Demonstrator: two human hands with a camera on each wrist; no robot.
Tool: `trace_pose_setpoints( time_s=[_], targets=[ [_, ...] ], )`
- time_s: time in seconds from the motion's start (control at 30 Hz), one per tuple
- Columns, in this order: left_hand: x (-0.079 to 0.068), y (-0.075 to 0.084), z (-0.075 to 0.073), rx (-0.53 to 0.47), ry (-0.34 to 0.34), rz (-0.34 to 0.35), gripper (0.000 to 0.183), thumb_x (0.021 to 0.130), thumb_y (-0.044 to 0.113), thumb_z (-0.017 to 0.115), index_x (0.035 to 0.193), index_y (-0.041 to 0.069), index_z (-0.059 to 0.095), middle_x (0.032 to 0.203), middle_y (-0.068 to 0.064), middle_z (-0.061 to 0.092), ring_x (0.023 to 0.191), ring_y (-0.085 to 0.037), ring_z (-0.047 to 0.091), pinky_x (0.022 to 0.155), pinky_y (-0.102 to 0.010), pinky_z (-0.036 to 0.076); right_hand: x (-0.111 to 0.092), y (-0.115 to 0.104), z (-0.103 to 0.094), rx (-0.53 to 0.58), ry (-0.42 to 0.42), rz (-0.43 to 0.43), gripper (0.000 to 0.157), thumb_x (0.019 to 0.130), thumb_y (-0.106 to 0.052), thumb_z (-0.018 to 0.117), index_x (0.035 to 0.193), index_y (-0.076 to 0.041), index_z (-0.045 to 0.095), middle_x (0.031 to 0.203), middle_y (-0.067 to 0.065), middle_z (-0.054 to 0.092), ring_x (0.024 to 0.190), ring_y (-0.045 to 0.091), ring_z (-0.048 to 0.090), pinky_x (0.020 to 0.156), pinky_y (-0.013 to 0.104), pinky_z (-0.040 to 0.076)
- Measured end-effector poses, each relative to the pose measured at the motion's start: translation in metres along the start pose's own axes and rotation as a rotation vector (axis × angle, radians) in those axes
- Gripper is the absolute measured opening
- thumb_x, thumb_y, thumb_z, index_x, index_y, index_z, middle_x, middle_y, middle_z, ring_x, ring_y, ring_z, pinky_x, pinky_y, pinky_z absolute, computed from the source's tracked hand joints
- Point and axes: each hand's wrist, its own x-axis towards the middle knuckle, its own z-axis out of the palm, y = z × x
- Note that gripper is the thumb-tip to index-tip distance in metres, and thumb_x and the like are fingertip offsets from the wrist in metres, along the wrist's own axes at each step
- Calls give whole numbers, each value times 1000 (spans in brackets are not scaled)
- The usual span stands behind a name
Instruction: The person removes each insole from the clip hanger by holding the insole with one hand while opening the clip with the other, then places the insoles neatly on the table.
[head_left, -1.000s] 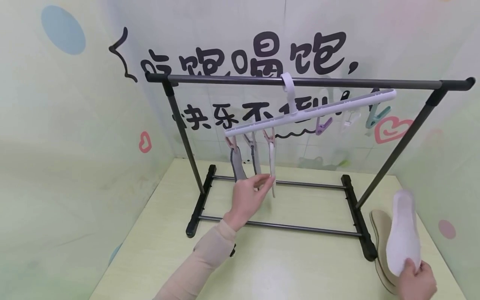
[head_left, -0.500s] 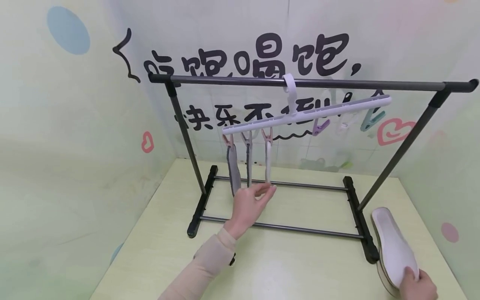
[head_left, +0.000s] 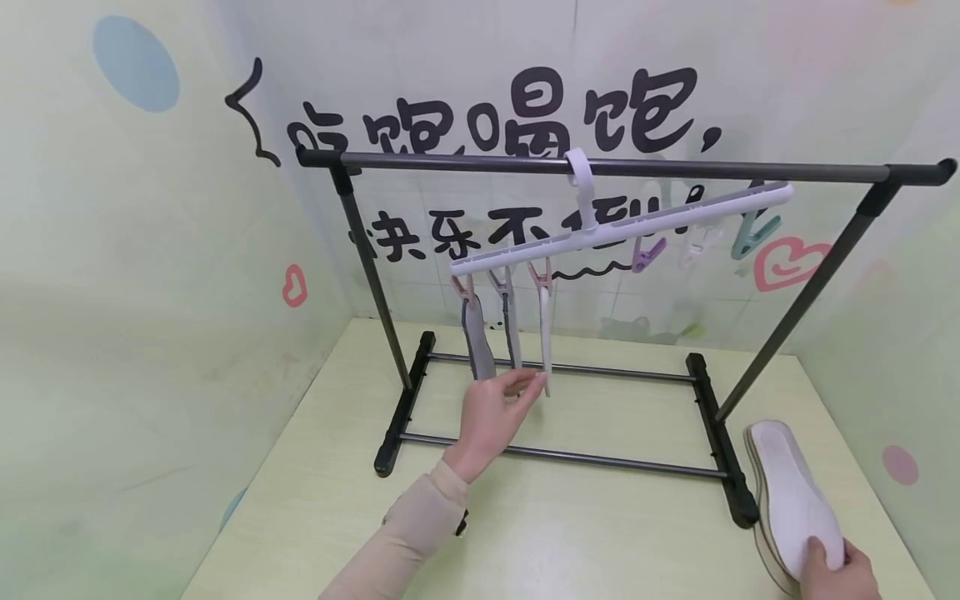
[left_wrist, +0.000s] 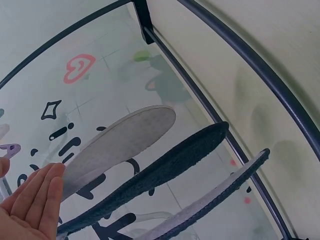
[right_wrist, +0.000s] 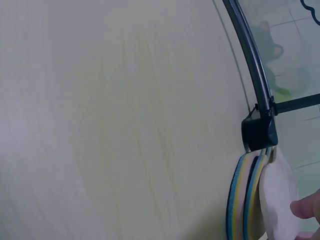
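Observation:
At the lower right of the head view my right hand [head_left: 838, 573] holds a white insole [head_left: 797, 500] by its near end, thumb on top. Beneath it lie other insoles, whose layered edges [right_wrist: 245, 205] show blue and yellow in the right wrist view. My left hand [head_left: 491, 417] is up by a hanging white insole [left_wrist: 122, 135], its fingertips at or very near that insole's edge. In the left wrist view its fingers lie straight together, thumb apart. Two dark-edged insoles [left_wrist: 155, 175] hang beside the white one. Pink and grey clips [head_left: 542, 273] hold all three from a white hanger [head_left: 622, 227].
A black rack [head_left: 465, 162] carries the hanger, tilted with its right end higher. Purple, clear and teal clips [head_left: 746, 237] hang on the right half. The rack's foot [head_left: 723, 450] stands beside the insole stack. Printed walls [head_left: 150, 333] enclose the pale table [head_left: 600, 533].
My right hand has lowered the white insole onto the stack. The hanger and hanging insoles have swung slightly. My left hand has stayed almost in place.

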Motion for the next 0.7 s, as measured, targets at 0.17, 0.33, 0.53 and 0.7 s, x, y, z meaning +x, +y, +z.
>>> trace_pose_setpoints(
  time_s=[0.17,0.33,0.53,0.7],
  targets=[
    [-1,0,-1,-13,-1,-12,31,98,35,62,107,8,75,94,-4,77,86,-16,75,69,-24,58,-2,1,5,59,65,19,65,95,-25,46,146,13,32,139,40,39,127,53,41,74,32,37],
    [-2,-3,-1,-24,11,-15,28,97,31,64,107,7,75,95,-6,77,87,-19,75,59,-19,55,-5,2,7,79,103,23,63,94,-25,46,144,12,34,138,38,39,126,53,39,80,42,35],
    [-5,-10,-3,-6,4,-69,34,98,37,61,109,8,74,98,-7,77,88,-19,75,65,-24,58,-10,-8,11,32,185,-52,59,94,-22,46,141,11,39,135,44,38,126,60,33,104,63,26],
    [-7,-20,-7,38,15,-103,37,99,38,59,111,6,74,100,-8,77,87,-19,75,75,-31,60,-20,-25,24,127,223,-228,55,93,-12,46,139,15,35,140,43,26,133,57,20,105,65,21]
  ],
)
